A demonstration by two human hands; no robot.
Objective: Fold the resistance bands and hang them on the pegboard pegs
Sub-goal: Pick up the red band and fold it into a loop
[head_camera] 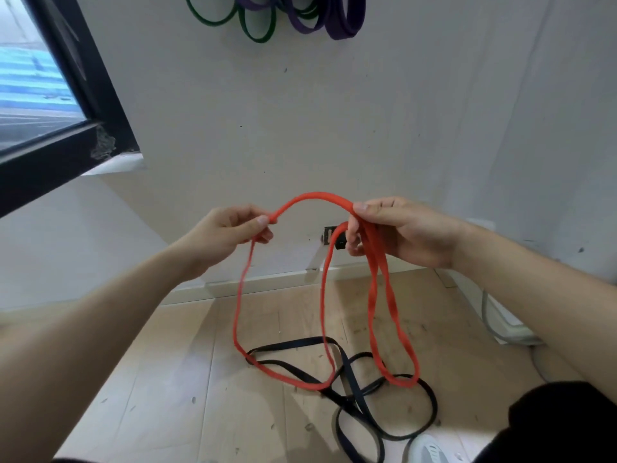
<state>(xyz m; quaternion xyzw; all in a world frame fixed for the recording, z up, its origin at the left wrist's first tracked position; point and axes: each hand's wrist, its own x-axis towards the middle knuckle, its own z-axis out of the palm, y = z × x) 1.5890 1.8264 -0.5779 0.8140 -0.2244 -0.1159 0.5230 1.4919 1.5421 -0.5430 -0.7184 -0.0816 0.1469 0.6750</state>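
Observation:
A red resistance band arches between my two hands in front of the white wall. My left hand pinches one part of it between thumb and fingers. My right hand grips a gathered bunch of its strands. Two long red loops hang down from my hands toward the floor. Black resistance bands lie tangled on the wooden floor beneath them. Green bands and purple bands hang high on the wall at the top edge; their pegs are out of view.
A dark-framed window fills the upper left. A wall socket sits low behind the red band. A grey cable and a white object lie on the floor at right. A shoe shows at the bottom right.

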